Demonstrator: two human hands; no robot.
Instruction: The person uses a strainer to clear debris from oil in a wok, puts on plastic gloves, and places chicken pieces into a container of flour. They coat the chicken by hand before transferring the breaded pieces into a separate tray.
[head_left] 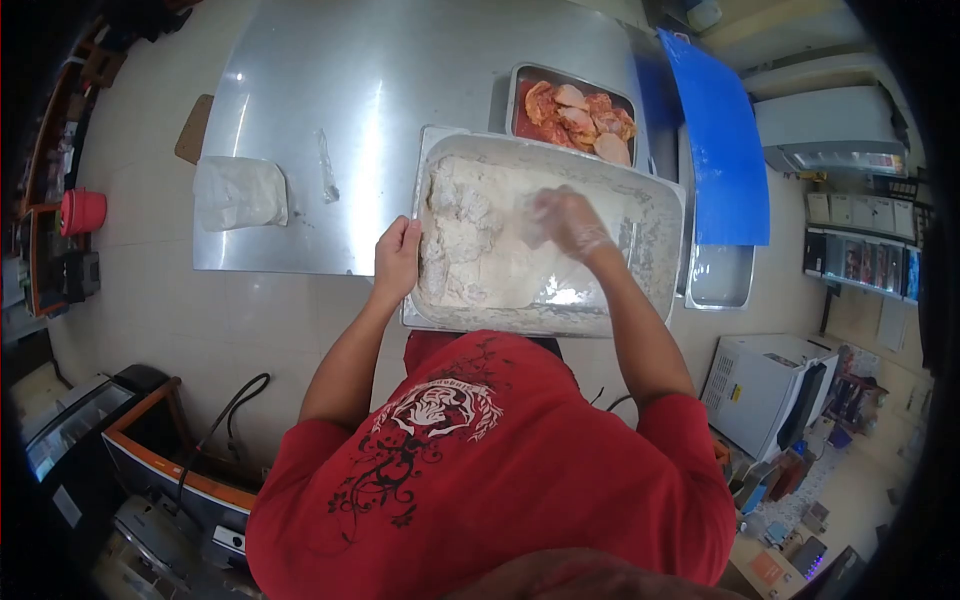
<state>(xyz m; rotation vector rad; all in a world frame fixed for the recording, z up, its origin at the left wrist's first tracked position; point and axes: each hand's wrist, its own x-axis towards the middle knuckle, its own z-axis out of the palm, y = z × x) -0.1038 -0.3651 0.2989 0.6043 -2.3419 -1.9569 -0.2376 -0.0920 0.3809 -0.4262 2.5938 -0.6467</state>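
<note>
**Two hands at a pan of flour**

Seen from above. Wide metal pan (pixel 540 146) of flour (pixel 480 280) straight ahead on a steel table (pixel 350 90), between the two hands. Left hand (pixel 397 258) clamped on the pan's left rim, fingers curled over the edge. Right hand (pixel 565 222), gloved, down on the flour near the pan's middle. Blurred, so cannot tell how far open or whether gripping anything. Just behind the pan, a smaller tray (pixel 515 92) of reddish chicken (pixel 575 115). Blue board (pixel 715 150) to the right.

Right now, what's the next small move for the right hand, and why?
Probably sweep the gloved right hand left to the floured pieces and press flour on: it's over the flour pan, while the left hand grips the rim.
</note>
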